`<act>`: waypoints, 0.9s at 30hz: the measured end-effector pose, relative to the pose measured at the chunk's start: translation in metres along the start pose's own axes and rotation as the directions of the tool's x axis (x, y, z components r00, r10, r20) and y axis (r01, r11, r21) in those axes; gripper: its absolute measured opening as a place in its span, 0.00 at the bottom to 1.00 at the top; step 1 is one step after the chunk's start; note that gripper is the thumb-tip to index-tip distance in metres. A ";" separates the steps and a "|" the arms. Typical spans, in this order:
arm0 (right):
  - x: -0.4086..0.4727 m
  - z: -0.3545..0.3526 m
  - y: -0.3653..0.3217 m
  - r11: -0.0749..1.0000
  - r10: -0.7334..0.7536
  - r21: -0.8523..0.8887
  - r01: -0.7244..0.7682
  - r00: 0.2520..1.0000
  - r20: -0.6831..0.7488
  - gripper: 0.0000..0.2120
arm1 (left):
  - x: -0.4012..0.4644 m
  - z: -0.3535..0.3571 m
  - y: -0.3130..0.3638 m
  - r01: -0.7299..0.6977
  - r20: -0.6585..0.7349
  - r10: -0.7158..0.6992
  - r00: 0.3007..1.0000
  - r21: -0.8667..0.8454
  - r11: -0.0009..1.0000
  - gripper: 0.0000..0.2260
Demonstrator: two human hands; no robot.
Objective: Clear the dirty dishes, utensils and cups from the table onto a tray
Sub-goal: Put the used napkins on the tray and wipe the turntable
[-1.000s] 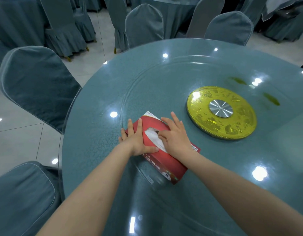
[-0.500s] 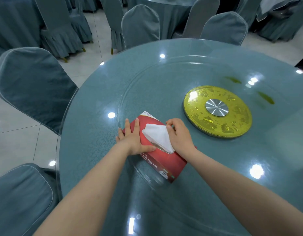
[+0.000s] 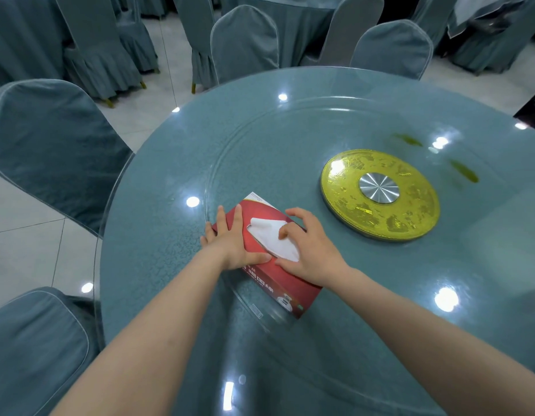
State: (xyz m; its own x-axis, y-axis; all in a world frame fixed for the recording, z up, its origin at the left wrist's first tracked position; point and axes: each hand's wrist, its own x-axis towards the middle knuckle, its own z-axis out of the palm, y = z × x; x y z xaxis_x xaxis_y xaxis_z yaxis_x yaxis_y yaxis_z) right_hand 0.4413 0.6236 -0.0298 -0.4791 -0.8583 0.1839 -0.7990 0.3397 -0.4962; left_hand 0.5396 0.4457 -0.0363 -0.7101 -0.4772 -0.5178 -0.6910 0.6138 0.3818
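Head view: hands (image 3: 278, 244) on tissue box (image 3: 278, 283), seemingly mid-table (image 3: 170, 235).

A red tissue box (image 3: 269, 274) is lying flat at centre frame, a white tissue (image 3: 275, 238) sticking out of its slot.

Bare glass (image 3: 290, 151) beyond tissue box (image 3: 278, 283)

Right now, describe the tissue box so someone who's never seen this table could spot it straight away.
On the round teal glass table, look toward the near left of the gold turntable hub. The tissue box lies flat there under the left hand and right hand. It is the only red thing, with a white tissue poking out.
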 end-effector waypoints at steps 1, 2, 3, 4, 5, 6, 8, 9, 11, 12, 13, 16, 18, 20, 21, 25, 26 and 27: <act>0.000 0.000 -0.002 1.000 0.000 -0.010 0.000 1.000 -0.025 0.17 | 0.000 0.000 0.000 0.000 0.001 0.000 1.000 -0.003 1.000 0.60; 0.002 0.000 -0.004 1.000 -0.002 -0.022 0.001 0.998 -0.058 0.13 | 0.000 0.000 0.000 -0.001 0.002 0.001 1.000 -0.005 1.000 0.60; 0.003 0.000 -0.006 0.999 -0.012 -0.040 0.008 0.995 -0.097 0.10 | 0.000 0.000 -0.001 -0.001 0.001 0.001 1.000 -0.006 1.000 0.60; 0.004 0.000 -0.007 0.998 -0.026 -0.061 0.018 0.991 -0.132 0.08 | 0.000 0.000 -0.001 -0.002 0.000 0.002 1.000 -0.004 1.000 0.60; 0.005 0.000 -0.008 0.996 -0.034 -0.083 0.022 0.988 -0.152 0.05 | 0.000 0.001 -0.001 -0.003 -0.002 0.003 1.000 -0.001 1.000 0.60; 0.006 -0.001 -0.010 0.994 -0.034 -0.110 0.017 0.987 -0.154 0.04 | 0.000 0.001 -0.001 -0.004 -0.003 0.004 1.000 0.001 1.000 0.60; 0.007 -0.002 -0.012 0.984 -0.021 -0.178 -0.005 0.989 -0.146 0.04 | 0.000 0.002 0.000 -0.005 -0.007 0.005 1.000 -0.004 1.000 0.60; 0.006 -0.003 -0.013 0.976 -0.012 -0.218 -0.020 0.989 -0.144 0.04 | 0.000 0.002 0.000 -0.006 -0.010 0.006 1.000 -0.008 1.000 0.60; 0.006 -0.003 -0.014 0.962 0.001 -0.271 -0.040 0.990 -0.143 0.04 | 0.000 0.002 -0.001 -0.010 -0.016 0.009 1.000 -0.011 1.000 0.60; 0.006 -0.003 -0.014 0.966 0.013 -0.252 -0.049 0.990 -0.143 0.03 | 0.000 0.002 -0.001 -0.011 -0.018 0.011 1.000 -0.012 1.000 0.60; 0.006 -0.003 -0.014 0.979 0.036 -0.194 -0.063 0.990 -0.139 0.03 | 0.000 0.002 -0.001 -0.014 -0.021 0.013 1.000 -0.013 1.000 0.60; 0.006 -0.007 -0.016 0.991 0.134 0.040 -0.130 0.978 -0.160 0.03 | 0.000 0.003 -0.002 -0.020 -0.027 0.019 0.999 -0.014 1.000 0.60; 0.007 -0.014 -0.016 0.972 0.216 0.145 -0.187 0.950 -0.226 0.01 | 0.001 0.002 -0.003 -0.024 -0.028 0.023 0.999 -0.016 1.000 0.60; 0.009 -0.024 -0.015 0.954 0.273 0.210 -0.213 0.907 -0.320 0.03 | 0.002 0.002 -0.004 -0.027 -0.032 0.026 0.999 -0.012 1.000 0.60; 0.009 -0.029 -0.013 0.948 0.293 0.233 -0.218 0.885 -0.363 0.05 | 0.002 0.002 -0.004 -0.028 -0.033 0.028 0.999 -0.010 1.000 0.60; 0.001 -0.051 -0.003 0.877 0.453 0.365 -0.312 0.790 -0.412 0.05 | 0.003 0.002 -0.006 -0.037 -0.053 0.036 0.998 -0.015 0.999 0.59; -0.003 -0.057 0.000 0.855 0.493 0.388 -0.343 0.768 -0.409 0.05 | 0.002 0.001 -0.007 -0.038 -0.063 0.037 0.997 -0.016 0.999 0.59; -0.008 -0.062 0.004 0.842 0.519 0.397 -0.365 0.749 -0.412 0.05 | 0.002 0.001 -0.007 -0.041 -0.076 0.040 0.996 -0.015 0.999 0.58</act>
State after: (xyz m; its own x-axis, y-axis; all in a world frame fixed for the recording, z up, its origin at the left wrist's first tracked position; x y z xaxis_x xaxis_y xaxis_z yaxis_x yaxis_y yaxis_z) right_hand 0.4194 0.6553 0.0195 -0.9234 -0.3078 0.2295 -0.3532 0.4468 -0.8220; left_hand 0.5435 0.4411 -0.0406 -0.7452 -0.4986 -0.4428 -0.6632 0.6235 0.4141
